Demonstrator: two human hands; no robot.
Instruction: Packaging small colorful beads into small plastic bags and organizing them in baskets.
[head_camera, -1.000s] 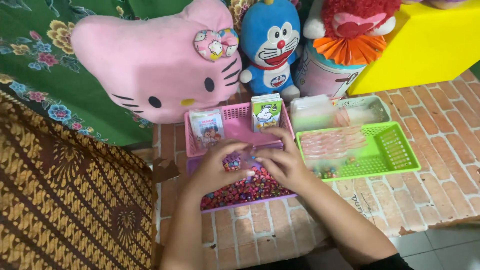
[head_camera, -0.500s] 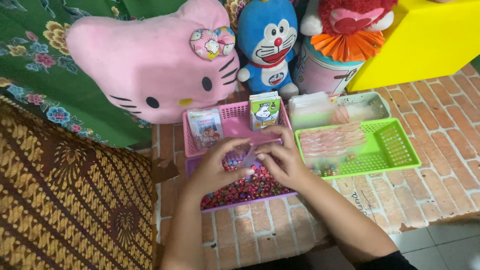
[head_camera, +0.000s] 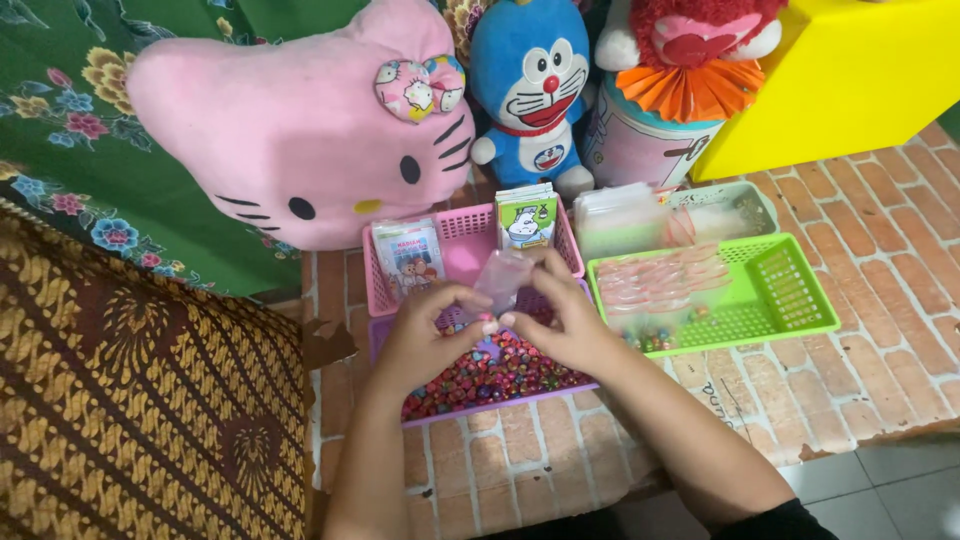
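Both hands are meeting over the purple tray (head_camera: 560, 388), left hand (head_camera: 425, 335) and right hand (head_camera: 565, 320) each pinching a small clear bag (head_camera: 503, 275), its contents unreadable.

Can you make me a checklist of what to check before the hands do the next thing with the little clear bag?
1. Both hands on the bag: the left hand and right hand both pinch the small clear bag at its lower edge. Ok.
2. Bag over the beads: it is held up above the purple tray of colourful beads, so spills would likely land in the tray. Ok.
3. Bag mouth open: too blurred to see. Cannot tell.
4. Anything inside the bag: cannot tell.
5. Room for finished bags: the green tray has bare space on its right side. Ok.
6. Card packets in the pink tray stand clear of the hands. Ok.
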